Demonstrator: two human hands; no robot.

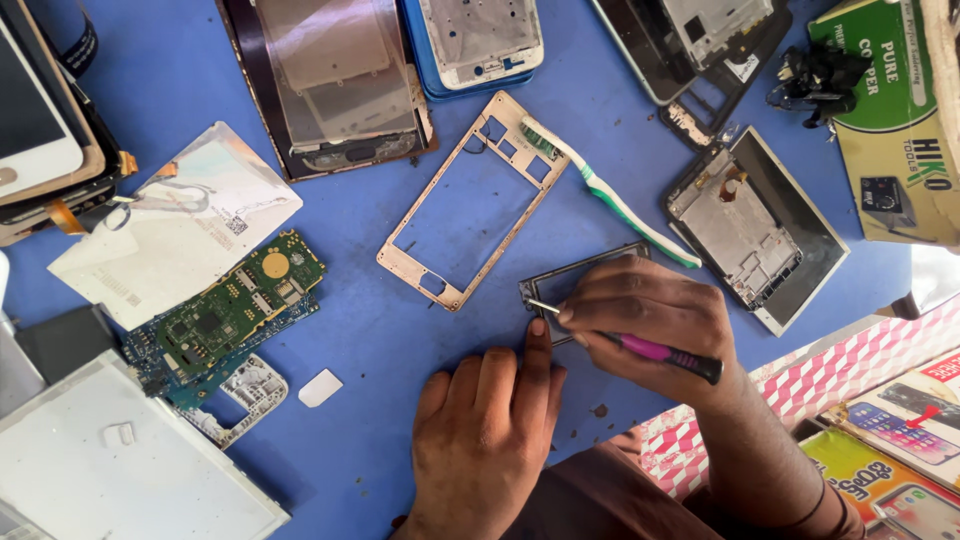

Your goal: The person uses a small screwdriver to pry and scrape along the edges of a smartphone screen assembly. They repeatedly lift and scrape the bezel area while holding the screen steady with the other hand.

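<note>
My right hand (655,315) grips a small screwdriver (660,352) with a pink and black handle, its metal tip at the near left corner of a dark phone frame (570,272) lying on the blue table. My left hand (485,435) rests flat on the table just below, its middle finger touching the frame's near edge beside the screwdriver tip. My right hand covers most of the dark frame.
A gold phone frame (470,200) and a green-white toothbrush (615,200) lie just beyond. Green circuit boards (235,305) and a white sheet (175,225) sit left. Opened phone bodies (755,230) line the back and right. Printed boxes (890,430) stack at the right.
</note>
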